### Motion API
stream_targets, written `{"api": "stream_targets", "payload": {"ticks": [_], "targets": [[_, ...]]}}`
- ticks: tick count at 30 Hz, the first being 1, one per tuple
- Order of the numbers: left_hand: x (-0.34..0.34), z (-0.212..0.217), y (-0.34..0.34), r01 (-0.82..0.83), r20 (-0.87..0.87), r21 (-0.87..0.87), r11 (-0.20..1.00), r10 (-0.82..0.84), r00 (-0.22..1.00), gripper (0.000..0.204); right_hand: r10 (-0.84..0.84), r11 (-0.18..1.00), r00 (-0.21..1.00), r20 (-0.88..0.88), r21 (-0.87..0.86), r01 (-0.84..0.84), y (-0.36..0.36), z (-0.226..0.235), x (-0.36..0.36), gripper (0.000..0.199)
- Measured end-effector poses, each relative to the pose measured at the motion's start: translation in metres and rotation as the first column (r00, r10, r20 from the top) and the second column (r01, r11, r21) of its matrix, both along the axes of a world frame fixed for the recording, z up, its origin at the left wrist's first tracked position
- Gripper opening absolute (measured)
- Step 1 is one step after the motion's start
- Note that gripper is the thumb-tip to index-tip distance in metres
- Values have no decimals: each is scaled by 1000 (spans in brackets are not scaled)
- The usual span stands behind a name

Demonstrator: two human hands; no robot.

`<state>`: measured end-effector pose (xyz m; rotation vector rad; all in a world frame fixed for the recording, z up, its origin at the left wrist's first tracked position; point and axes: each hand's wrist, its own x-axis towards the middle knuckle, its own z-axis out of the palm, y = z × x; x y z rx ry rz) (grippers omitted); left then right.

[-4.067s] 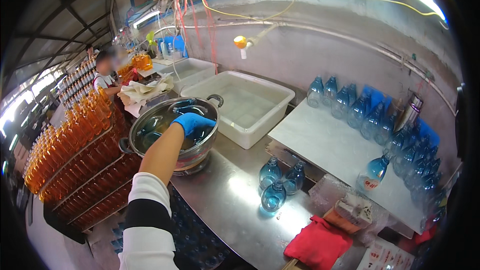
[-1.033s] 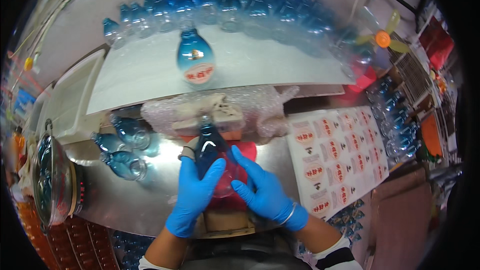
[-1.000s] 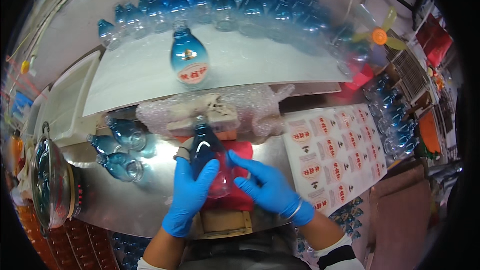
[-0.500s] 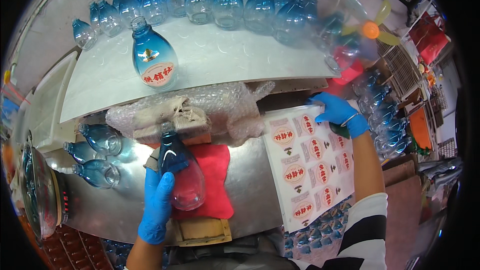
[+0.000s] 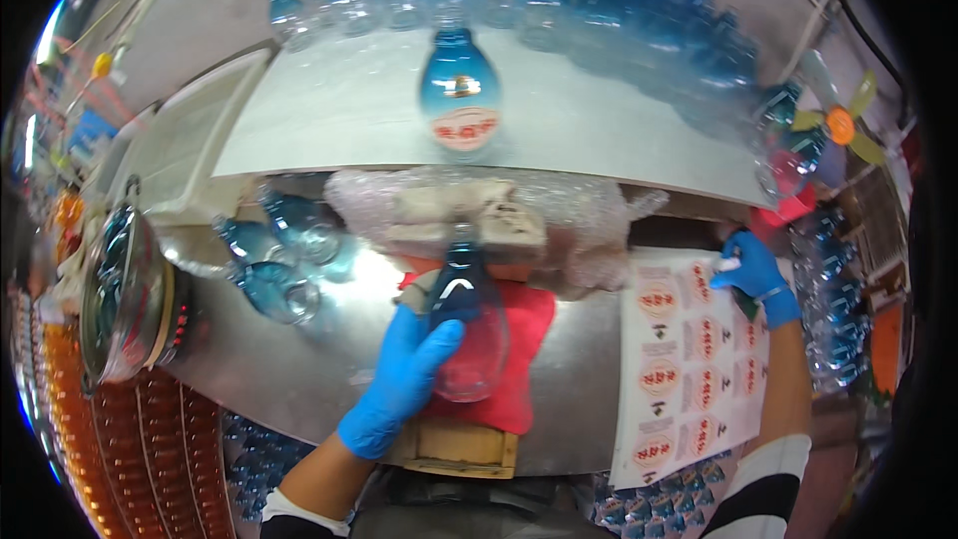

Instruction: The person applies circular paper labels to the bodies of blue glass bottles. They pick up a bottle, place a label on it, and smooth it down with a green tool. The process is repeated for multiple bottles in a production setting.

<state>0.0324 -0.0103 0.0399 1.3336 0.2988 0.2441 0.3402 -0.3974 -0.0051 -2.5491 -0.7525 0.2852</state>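
Left hand (image 5: 404,379) at 7 o'clock, right hand (image 5: 750,269) at 3 o'clock: both in plain blue gloves (image 5: 377,414). Left sleeve (image 5: 287,511) and right sleeve (image 5: 773,479): white with black banding. Dark garment (image 5: 469,511) at 6 o'clock.

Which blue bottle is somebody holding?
The blue bottle over the red cloth: the left hand grips it. No hand touches the three bottles to its left or the bottles on the white board.
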Motion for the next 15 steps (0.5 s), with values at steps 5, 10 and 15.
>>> {"api": "stream_targets", "payload": {"ticks": [5, 10, 15], "targets": [[-3, -1, 2, -3, -9, -21, 1000, 3, 1000, 63, -83, 993, 993, -80, 77, 89, -1, -10, 6, 37], [-13, -1, -1, -2, 95, 239, 971, -21, 995, 90, -180, 948, 979, 99, 284, 146, -1, -15, -2, 20], [-9, -1, -1, 78, 61, 261, 962, -97, 993, 96, -7, 991, 862, 506, 118, -61, 44, 48, -78, 12]]}}
